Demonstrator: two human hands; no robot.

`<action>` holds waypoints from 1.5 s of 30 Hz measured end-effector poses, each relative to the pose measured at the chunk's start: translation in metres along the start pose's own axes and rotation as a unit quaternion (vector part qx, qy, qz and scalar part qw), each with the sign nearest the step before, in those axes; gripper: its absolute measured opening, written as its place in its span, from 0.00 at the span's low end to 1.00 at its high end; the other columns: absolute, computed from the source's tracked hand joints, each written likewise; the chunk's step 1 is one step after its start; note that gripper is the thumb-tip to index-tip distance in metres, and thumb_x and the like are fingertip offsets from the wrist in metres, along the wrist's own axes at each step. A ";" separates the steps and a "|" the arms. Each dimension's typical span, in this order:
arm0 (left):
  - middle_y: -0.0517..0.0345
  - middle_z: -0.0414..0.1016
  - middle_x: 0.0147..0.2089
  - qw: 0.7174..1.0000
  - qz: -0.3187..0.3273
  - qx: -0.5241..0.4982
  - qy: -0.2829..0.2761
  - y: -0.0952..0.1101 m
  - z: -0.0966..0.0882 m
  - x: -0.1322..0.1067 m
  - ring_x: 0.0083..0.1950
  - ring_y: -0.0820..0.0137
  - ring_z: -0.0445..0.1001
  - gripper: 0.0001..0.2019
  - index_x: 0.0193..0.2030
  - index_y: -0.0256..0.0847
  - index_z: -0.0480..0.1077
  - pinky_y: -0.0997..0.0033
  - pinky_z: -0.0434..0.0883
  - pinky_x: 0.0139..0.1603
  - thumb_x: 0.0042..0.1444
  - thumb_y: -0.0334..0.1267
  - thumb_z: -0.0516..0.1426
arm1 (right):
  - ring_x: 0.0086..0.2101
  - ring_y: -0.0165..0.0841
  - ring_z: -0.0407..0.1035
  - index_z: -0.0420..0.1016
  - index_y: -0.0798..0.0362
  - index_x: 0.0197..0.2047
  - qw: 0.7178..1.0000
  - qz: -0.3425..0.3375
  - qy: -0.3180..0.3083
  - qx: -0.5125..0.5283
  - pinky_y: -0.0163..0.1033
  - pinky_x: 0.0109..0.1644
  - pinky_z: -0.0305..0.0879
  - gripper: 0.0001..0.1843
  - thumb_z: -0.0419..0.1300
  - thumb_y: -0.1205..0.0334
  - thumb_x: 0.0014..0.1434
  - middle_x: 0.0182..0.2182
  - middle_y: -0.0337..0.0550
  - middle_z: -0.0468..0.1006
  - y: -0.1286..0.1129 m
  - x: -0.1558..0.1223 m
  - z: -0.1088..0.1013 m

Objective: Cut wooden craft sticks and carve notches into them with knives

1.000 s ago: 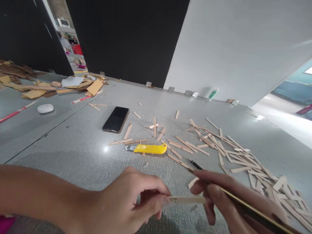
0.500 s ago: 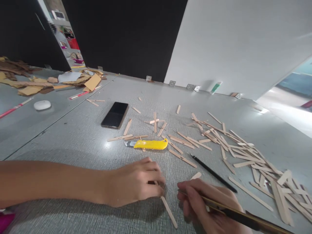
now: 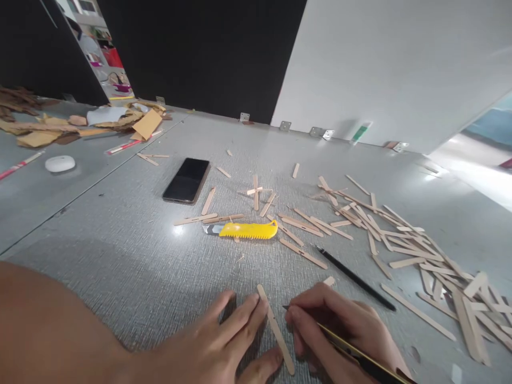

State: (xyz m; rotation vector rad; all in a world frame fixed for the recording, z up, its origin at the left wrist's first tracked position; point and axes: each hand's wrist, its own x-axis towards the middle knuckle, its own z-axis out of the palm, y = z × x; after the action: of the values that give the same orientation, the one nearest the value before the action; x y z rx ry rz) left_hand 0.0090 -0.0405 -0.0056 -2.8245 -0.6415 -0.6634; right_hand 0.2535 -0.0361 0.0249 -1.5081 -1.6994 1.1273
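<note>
A wooden craft stick (image 3: 276,329) lies slantwise on the table between my hands. My left hand (image 3: 236,341) is spread on the table to its left, fingertips and thumb touching its near edge. My right hand (image 3: 348,325) is closed in a pen-like grip around a slim gold-and-black pointed tool (image 3: 340,341); whether it is a knife or a pen I cannot tell. Its dark tip stands just right of the stick, apart from it. Another stick end (image 3: 329,281) pokes out behind my right hand. A yellow utility knife (image 3: 248,230) with its blade out lies beyond both hands.
A black pen-like tool (image 3: 356,278) lies right of centre, beside a heap of craft sticks (image 3: 404,240). A phone (image 3: 186,180), a white case (image 3: 60,164) and torn cardboard (image 3: 116,120) lie further left. Upright black (image 3: 200,53) and white panels (image 3: 380,64) close off the back.
My left hand has drawn nearer to me and spread its fingers, uncovering the craft stick's upper part. The right hand keeps hold of the tool. The view has shifted slightly.
</note>
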 end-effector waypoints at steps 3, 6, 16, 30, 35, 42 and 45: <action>0.39 0.80 0.61 1.000 0.007 -0.001 -0.006 -0.003 0.002 0.003 0.65 0.52 0.76 0.16 0.62 0.39 0.74 0.56 0.70 0.63 0.75 0.38 0.52 | 0.17 0.29 0.69 0.75 0.48 0.30 0.999 0.029 -0.029 0.006 0.32 0.21 0.63 0.18 0.63 0.49 0.70 0.18 0.37 0.78 0.004 0.002 0.001; 0.39 0.78 0.62 1.000 -0.001 -0.007 -0.031 -0.004 0.002 0.008 0.64 0.50 0.76 0.19 0.66 0.40 0.72 0.53 0.71 0.63 0.75 0.44 0.53 | 0.17 0.29 0.67 0.71 0.48 0.27 0.999 0.005 -0.040 -0.036 0.33 0.23 0.63 0.24 0.57 0.48 0.75 0.16 0.36 0.74 0.008 0.003 0.001; 0.37 0.76 0.66 0.997 -0.015 -0.078 -0.016 -0.009 0.012 0.010 0.71 0.49 0.71 0.23 0.70 0.42 0.72 0.48 0.68 0.70 0.74 0.48 0.55 | 0.17 0.29 0.61 0.60 0.45 0.25 0.994 -0.007 -0.047 -0.098 0.35 0.23 0.58 0.26 0.52 0.49 0.77 0.16 0.31 0.64 0.010 0.001 0.005; 0.36 0.78 0.64 0.995 -0.018 -0.096 -0.006 -0.010 0.012 0.012 0.70 0.47 0.73 0.20 0.65 0.41 0.76 0.45 0.68 0.70 0.72 0.44 0.56 | 0.17 0.28 0.58 0.59 0.45 0.25 0.991 -0.051 -0.032 -0.123 0.36 0.21 0.54 0.25 0.53 0.53 0.77 0.15 0.30 0.62 0.013 0.003 0.008; 0.34 0.78 0.64 0.995 -0.011 -0.095 -0.005 -0.010 0.012 0.013 0.69 0.46 0.74 0.20 0.65 0.39 0.76 0.44 0.69 0.69 0.73 0.44 0.56 | 0.19 0.28 0.54 0.55 0.46 0.27 0.988 -0.074 -0.038 -0.132 0.36 0.23 0.53 0.24 0.54 0.55 0.77 0.18 0.29 0.58 0.015 0.004 0.007; 0.32 0.79 0.62 0.996 0.003 -0.089 0.004 -0.013 0.011 0.018 0.67 0.47 0.77 0.21 0.63 0.36 0.77 0.44 0.71 0.69 0.70 0.44 0.56 | 0.23 0.31 0.60 0.58 0.46 0.29 0.981 -0.114 -0.064 -0.141 0.37 0.28 0.58 0.21 0.54 0.56 0.77 0.22 0.33 0.64 0.010 0.010 0.003; 0.29 0.78 0.63 0.996 0.017 -0.089 -0.002 -0.015 0.011 0.019 0.68 0.46 0.76 0.21 0.64 0.35 0.76 0.43 0.69 0.71 0.70 0.43 0.55 | 0.23 0.31 0.62 0.59 0.46 0.28 0.981 -0.111 -0.037 -0.155 0.36 0.28 0.60 0.22 0.56 0.55 0.75 0.21 0.34 0.67 0.010 0.010 0.003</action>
State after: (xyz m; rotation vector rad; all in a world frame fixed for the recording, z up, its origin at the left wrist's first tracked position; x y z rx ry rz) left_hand 0.0220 -0.0171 -0.0051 -2.9928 -0.5598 -0.7439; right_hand 0.2540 -0.0274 0.0134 -1.4206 -2.1133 0.8408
